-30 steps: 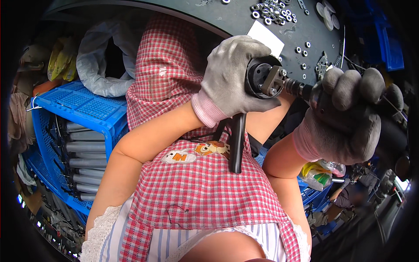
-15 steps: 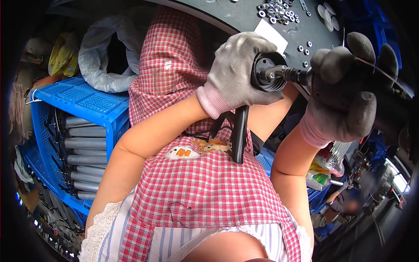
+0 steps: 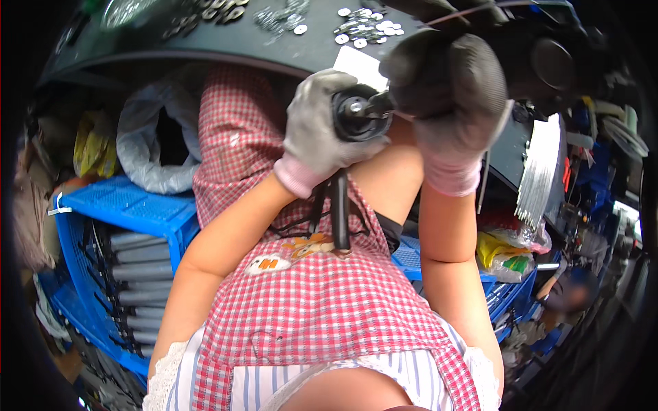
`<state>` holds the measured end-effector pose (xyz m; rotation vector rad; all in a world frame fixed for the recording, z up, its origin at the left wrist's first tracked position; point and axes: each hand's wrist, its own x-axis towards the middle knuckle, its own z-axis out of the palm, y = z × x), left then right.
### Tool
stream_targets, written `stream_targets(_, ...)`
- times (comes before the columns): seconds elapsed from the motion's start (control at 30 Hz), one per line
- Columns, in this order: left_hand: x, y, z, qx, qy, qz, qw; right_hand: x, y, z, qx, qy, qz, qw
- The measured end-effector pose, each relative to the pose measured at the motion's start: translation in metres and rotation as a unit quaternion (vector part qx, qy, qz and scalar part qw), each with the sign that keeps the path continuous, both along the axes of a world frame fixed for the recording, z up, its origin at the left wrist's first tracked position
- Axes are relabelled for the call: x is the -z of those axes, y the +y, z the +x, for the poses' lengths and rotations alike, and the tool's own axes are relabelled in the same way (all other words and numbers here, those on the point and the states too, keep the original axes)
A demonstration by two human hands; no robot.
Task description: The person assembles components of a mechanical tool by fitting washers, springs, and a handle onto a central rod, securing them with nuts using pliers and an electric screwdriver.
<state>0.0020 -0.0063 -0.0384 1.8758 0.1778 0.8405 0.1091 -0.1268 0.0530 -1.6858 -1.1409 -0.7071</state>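
Grey gloves with pink cuffs cover both my hands. My left hand (image 3: pixel 315 130) is wrapped round a black cup-shaped part (image 3: pixel 348 131) whose open end faces right, with a metal piece inside it. A black tube (image 3: pixel 339 216) hangs down below that hand, over my apron. Close on the right, my right hand (image 3: pixel 456 103) is closed round a dark power driver (image 3: pixel 558 65). The driver's tip reaches the mouth of the cup-shaped part; whether it touches the metal inside cannot be made out. Shadow hides much of the driver's body.
On the dark table (image 3: pixel 205 42) lie pale washers (image 3: pixel 363 27), small metal parts (image 3: pixel 284 17) and a white card (image 3: pixel 360 66). A bundle of thin metal rods (image 3: pixel 538 171) sits at right. At left, a blue crate (image 3: pixel 123 205) holds grey tubes (image 3: pixel 144 270). A person (image 3: pixel 569 291) is in the right background.
The view has swung, showing more of the table. My right hand and the driver have come nearer to my left hand, which still holds the black part.
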Motion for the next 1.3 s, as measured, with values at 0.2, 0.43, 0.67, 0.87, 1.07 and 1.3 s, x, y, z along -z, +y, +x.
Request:
stream_targets(0.2, 0.008, -0.002, -0.005, -0.003, 0.012, 0.035, 0.999, -0.080, -0.080, 0.005, -0.185, 0.357, 0.197, 0.894)
stream_targets(0.43, 0.033, 0.017, -0.010, 0.074, -0.063, -0.013, 0.995, 0.010, -0.196, 0.098, 0.392, 0.253, -0.231, 0.854)
stream_targets(0.67, 0.182, 0.030, -0.021, 0.009, 0.303, -0.072, 0.950, 0.048, -0.229, 0.129, 0.449, 0.140, -0.387, 0.793)
stream_targets(0.87, 0.241, 0.024, -0.002, 0.293, 0.498, 0.113, 0.809, 0.038, -0.078, -0.071, -0.110, 0.598, -0.296, 0.737)
stream_targets(1.07, 0.455, 0.009, 0.003, 0.235, 0.490, 0.087, 0.835, 0.148, 0.022, -0.138, -0.004, 0.695, -0.159, 0.701)
stream_targets(1.3, 0.424, -0.004, 0.006, 0.234, 0.432, 0.104, 0.865, 0.160, -0.006, -0.119, -0.006, 0.588, -0.216, 0.779)
